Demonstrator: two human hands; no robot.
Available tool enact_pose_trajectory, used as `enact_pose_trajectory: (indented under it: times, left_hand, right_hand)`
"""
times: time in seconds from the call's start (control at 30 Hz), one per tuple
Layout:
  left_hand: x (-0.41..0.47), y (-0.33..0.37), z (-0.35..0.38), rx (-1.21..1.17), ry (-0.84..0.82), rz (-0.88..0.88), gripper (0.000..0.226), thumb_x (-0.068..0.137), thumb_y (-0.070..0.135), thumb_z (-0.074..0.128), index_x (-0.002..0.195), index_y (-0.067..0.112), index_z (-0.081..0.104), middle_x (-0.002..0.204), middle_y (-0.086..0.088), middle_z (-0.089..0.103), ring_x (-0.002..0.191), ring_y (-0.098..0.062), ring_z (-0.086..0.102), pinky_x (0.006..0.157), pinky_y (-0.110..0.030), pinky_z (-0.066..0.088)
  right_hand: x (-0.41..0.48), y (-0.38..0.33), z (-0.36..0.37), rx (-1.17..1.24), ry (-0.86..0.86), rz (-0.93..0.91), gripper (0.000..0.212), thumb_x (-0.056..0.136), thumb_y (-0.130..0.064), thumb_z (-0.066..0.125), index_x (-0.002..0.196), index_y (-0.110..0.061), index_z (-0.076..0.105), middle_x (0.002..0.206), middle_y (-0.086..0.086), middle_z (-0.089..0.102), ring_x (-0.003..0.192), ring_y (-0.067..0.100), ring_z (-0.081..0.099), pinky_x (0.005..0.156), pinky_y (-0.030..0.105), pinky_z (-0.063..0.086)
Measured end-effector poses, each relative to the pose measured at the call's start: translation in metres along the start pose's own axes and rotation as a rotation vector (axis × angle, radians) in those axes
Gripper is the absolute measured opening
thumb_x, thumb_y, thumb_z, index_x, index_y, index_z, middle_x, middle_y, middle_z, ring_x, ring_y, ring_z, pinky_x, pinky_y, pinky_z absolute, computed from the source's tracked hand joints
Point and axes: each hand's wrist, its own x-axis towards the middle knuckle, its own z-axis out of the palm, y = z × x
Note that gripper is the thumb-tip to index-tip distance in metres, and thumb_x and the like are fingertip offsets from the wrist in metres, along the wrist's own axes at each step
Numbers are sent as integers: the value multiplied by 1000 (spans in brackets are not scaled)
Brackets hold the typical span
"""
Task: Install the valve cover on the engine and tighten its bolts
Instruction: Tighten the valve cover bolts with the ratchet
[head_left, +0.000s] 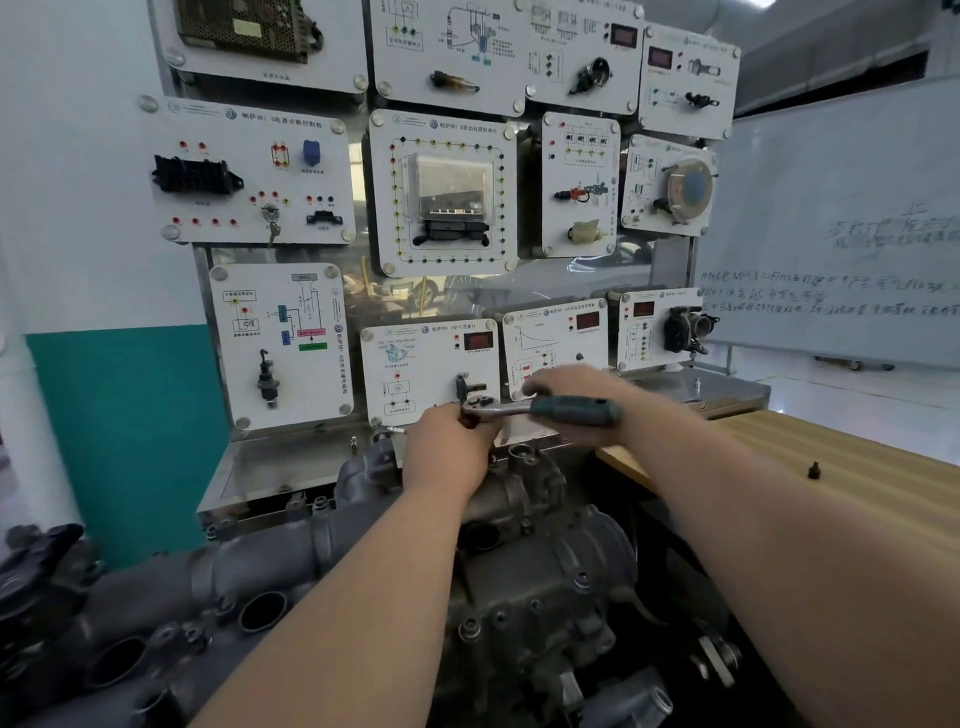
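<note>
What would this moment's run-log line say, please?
step: tightening with ratchet | left hand: holds its head | right hand: grips its handle | engine: beneath

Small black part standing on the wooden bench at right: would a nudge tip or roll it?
The small black part looks upright and narrow, so it would probably topple easily. Being tiny, it is likely light and may skid on the smooth-looking wooden bench. Too small to judge rolling.

We see a green-handled, silver-headed ratchet (545, 410) above the grey engine (524, 525), a tan-striped bench (857, 457) right of it, a teal wall (119, 431) left.
</note>
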Motion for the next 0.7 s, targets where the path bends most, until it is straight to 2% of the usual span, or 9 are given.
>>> enact_pose_trajectory:
  times: [0.1,0.2,0.3,0.4,0.47,0.53,0.6,0.63,0.7]
  left_hand:
    - [2,-1,2,7,-13,-1,24,81,36,66,67,17,65,64,3,63,66,-17,58,53,-26,41]
    - [1,-1,3,32,-42,5,27,80,31,63,58,17,57,57,0,58,58,-19,54,47,-25,35]
    - [0,-2,0,20,-48,15,27,80,26,61,57,14,54,55,-2,56,54,-17,47,45,-25,29]
    - [-1,-3,-2,-21,-64,36,25,84,29,59,67,11,62,61,-5,61,58,-20,52,48,-26,33]
    - [-2,-3,-3,-37,-65,34,34,87,38,58,67,11,62,61,-4,62,57,-17,53,48,-25,32]
    - [-1,-4,-3,-48,-72,22,37,88,40,57,67,10,61,62,-6,62,60,-20,53,49,-26,32]
    - [1,-6,-3,-13,-96,39,35,90,41,55,74,11,64,67,-5,63,65,-20,56,51,-25,34]
    - [1,-7,-3,13,-111,54,33,91,42,54,78,13,64,69,-3,63,67,-19,56,52,-25,35]
    - [1,-7,-1,30,-130,69,23,88,40,57,85,18,65,75,2,65,70,-15,57,53,-23,38]
  right_hand:
    - [10,-7,-28,33,99,43,27,98,-31,48,107,-15,68,107,0,69,82,10,60,68,26,44]
    - [20,-37,-22,-112,-122,-26,41,88,-52,57,86,-14,71,77,0,69,68,16,62,62,28,46]
    - [28,-53,-19,-258,-197,-20,41,82,-50,67,70,-11,68,57,0,63,59,19,60,58,28,46]
    - [37,-65,-30,-309,-318,41,33,80,-42,73,65,-13,68,58,-2,69,65,18,69,67,31,54]
    - [45,-75,-31,-468,-341,10,25,80,-36,76,70,-15,66,71,-1,70,69,19,65,62,29,48]
    - [47,-79,-27,-567,-291,-51,17,81,-28,74,93,-16,70,94,0,68,79,19,58,56,26,39]
    - [48,-72,-27,-516,-273,-56,29,81,-24,74,109,-18,70,105,-2,67,89,18,60,64,27,44]
    - [47,-66,-28,-481,-274,-49,27,80,-27,74,105,-18,72,100,-3,69,89,18,62,67,28,47]
    - [47,-59,-30,-445,-282,-24,24,80,-41,72,79,-16,72,76,-3,69,75,18,63,63,29,47]
